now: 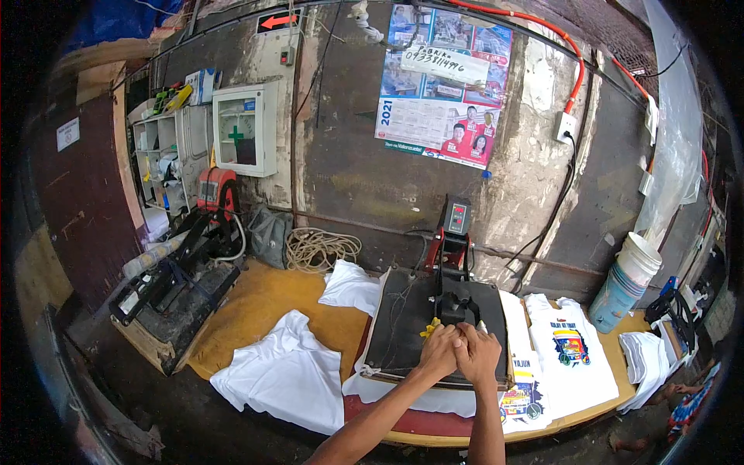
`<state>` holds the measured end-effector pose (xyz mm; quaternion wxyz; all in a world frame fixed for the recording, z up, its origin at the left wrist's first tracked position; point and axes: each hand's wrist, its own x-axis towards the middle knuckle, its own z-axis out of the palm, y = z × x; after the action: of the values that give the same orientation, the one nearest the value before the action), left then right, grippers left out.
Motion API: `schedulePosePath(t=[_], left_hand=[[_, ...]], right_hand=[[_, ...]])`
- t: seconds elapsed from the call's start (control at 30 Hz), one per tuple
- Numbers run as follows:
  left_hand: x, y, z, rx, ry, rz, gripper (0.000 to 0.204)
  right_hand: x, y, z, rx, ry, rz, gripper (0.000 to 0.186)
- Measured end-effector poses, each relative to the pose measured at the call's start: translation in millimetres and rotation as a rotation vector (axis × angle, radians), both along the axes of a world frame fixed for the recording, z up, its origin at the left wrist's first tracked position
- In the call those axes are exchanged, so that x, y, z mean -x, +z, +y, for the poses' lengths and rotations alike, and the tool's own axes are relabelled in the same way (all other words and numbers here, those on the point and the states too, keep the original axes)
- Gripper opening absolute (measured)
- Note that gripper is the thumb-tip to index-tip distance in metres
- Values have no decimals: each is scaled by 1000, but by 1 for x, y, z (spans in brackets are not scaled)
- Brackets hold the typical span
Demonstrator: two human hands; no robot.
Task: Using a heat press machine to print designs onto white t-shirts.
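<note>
A heat press with a black upper plate [395,325] stands in front of me, its plate lying flat over the bed. White cloth [442,401] sticks out below the plate's near edge. My left hand [440,353] and my right hand [477,356] are side by side, closed at the press handle [429,327], which has yellow showing at its left end. Their fingers overlap and cover most of the handle. At the back of the press rises a control box [457,218] with red lights.
White shirts [287,372] lie left of the press; printed white shirts [572,349] lie to its right. Another heat press [182,283] and a coiled rope [319,249] are farther left. Stacked buckets [624,283] stand at the right. Part of another person [694,407] shows lower right.
</note>
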<state>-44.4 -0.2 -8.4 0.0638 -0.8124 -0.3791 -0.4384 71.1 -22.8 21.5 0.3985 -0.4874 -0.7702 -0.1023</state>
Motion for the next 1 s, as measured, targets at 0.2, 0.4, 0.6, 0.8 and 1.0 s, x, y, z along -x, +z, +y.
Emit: schedulePosePath(t=[0.2, 0.4, 0.6, 0.8, 1.0], left_hand=[[-1, -1, 1, -25, -11, -21, 12], [-1, -1, 0, 1, 13, 8, 12], [-2, -4, 3, -28, 23, 11, 13], [-2, -4, 1, -54, 20, -22, 14], [-2, -1, -4, -14, 32, -15, 14]], right_hand=[[0, 1, -1, 31, -8, -2, 48], [1, 3, -3, 36, 2, 14, 51], [0, 2, -2, 28, -5, -7, 48], [1, 2, -3, -6, 14, 12, 46], [1, 2, -6, 2, -3, 0, 41]])
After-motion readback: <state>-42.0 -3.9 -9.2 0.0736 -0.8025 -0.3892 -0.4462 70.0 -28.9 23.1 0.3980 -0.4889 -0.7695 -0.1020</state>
